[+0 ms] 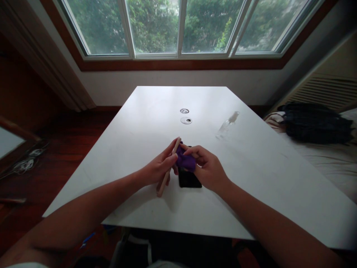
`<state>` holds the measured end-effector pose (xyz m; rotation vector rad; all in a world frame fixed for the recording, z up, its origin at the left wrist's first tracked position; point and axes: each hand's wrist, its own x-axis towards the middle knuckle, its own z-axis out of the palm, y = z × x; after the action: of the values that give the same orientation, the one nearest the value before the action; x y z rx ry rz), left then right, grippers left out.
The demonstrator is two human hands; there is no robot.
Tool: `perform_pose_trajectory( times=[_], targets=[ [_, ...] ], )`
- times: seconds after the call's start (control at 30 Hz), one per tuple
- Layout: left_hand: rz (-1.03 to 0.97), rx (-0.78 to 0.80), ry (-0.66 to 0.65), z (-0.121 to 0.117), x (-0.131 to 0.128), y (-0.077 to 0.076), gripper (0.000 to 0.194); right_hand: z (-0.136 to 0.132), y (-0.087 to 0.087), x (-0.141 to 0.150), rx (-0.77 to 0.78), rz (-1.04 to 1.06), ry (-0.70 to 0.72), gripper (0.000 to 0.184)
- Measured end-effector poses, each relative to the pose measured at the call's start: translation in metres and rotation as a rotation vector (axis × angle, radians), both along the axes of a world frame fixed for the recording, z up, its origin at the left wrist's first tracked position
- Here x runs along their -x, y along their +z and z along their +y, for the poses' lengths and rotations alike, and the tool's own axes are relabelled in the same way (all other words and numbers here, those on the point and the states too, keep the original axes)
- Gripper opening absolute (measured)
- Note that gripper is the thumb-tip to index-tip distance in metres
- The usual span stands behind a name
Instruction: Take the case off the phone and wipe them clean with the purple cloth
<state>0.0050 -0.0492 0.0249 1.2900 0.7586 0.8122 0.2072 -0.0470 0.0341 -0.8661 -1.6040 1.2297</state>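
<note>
forearms [92, 206], beige slab [165, 179], long axis slanting away rightward

Blk flat item [190, 181]: upper part mostly hidden by purple cloth [186, 162] & R hand [211, 168]. L hand [158, 168]: fingers partly hidden behind tan slim item [164, 182]. Window [180, 28]: cut off, top edge. Blue obj. [88, 238] below table [117, 149]: blurred, ID n/a.

"What did the person wear?"
"A white sleeve edge [26, 265] showed at lower left; the left forearm [92, 212], right forearm [267, 213], left hand [157, 168] and right hand [211, 168] were bare."
</note>
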Motion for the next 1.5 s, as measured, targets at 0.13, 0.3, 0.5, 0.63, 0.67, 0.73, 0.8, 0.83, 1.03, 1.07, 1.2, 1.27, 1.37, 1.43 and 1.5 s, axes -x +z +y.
perform_pose_trajectory(
  times=[0.13,0.3,0.5,0.63,0.67,0.73,0.8,0.83,1.03,1.07,1.2,1.27,1.37,1.43,1.5],
  targets=[
    [0.049,-0.106,0.061,0.002,0.001,-0.008,0.080,0.005,0.002,0.001,0.205,0.159,0.092,0.016],
    [0.108,-0.260,0.109,0.003,0.002,-0.011,0.076,0.011,0.006,0.000,0.403,0.305,0.123,0.027],
    [0.158,-0.198,0.145,0.001,0.000,-0.010,0.075,0.013,0.005,-0.001,0.457,0.371,0.050,0.026],
    [0.128,-0.064,0.091,0.000,-0.001,-0.011,0.076,0.007,-0.001,0.003,0.122,0.204,-0.072,0.026],
    [0.121,-0.057,0.089,0.001,-0.001,-0.011,0.077,0.005,-0.002,0.003,0.044,0.160,-0.086,0.025],
    [0.117,-0.077,0.095,0.001,-0.001,-0.011,0.078,0.001,-0.003,0.004,-0.028,0.120,-0.094,0.024],
    [0.134,-0.137,0.116,0.001,0.000,-0.011,0.077,0.000,-0.003,0.004,0.006,0.146,-0.079,0.025],
    [0.151,-0.179,0.130,0.001,0.000,-0.011,0.076,0.000,-0.003,0.003,0.043,0.171,-0.067,0.026],
    [0.316,-0.445,0.191,0.001,0.006,-0.010,0.077,0.003,0.005,0.003,0.275,0.277,-0.011,0.029],
    [0.339,-0.498,0.186,0.002,0.007,-0.009,0.078,0.004,0.007,0.002,0.321,0.303,-0.001,0.027],
    [0.365,-0.678,0.133,0.006,0.013,-0.007,0.084,0.008,0.013,-0.001,0.557,0.416,0.106,0.031],
    [0.325,-0.692,0.114,0.007,0.013,-0.008,0.084,0.009,0.015,-0.001,0.659,0.475,0.167,0.034],
    [0.202,-0.573,0.094,0.005,0.010,-0.013,0.082,0.010,0.018,-0.002,0.736,0.581,0.191,0.025],
    [0.094,-0.418,0.061,0.003,0.008,-0.015,0.080,0.012,0.019,-0.002,0.757,0.624,0.170,0.021],
    [-0.014,-0.275,0.033,0.002,0.006,-0.016,0.078,0.015,0.019,-0.004,0.769,0.656,0.114,0.016]
  ],
)
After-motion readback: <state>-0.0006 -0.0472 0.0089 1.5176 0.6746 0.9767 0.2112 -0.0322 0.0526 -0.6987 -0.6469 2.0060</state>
